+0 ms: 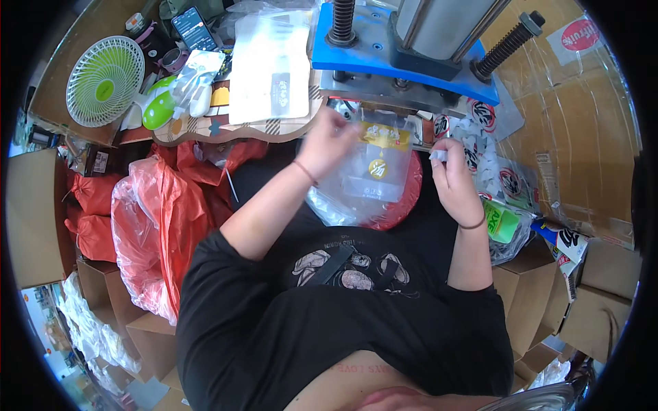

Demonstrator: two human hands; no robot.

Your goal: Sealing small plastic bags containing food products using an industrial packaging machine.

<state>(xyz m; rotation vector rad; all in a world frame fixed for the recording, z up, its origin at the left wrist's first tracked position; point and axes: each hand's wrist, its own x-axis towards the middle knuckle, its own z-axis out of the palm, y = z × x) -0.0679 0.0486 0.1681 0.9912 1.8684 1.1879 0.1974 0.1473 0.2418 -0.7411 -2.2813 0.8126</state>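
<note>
In front of my lap, under the press (pixel 404 72), hangs a clear plastic pouch (pixel 373 179) with a yellow printed band and a round yellow mark. My left hand (pixel 330 145) is beside the pouch's upper left side; its fingers are smeared by motion, so I cannot make out whether they grip anything. To the right of the pouch, my right hand (pixel 455 179) is closed in a pinch on a small white scrap (pixel 439 155), apart from the pouch. Beneath the pouch, a clear bag (pixel 327 204) and a red bag (pixel 411 195) lie on my lap.
A stack of flat pouches (pixel 271 65) lies on the shelf at the upper left, near a phone (pixel 194 29) and a green-and-white fan (pixel 105 82). Red plastic bags (pixel 154 219) bulge at my left. White scraps (pixel 483 147) and cardboard boxes (pixel 524 291) stand at the right.
</note>
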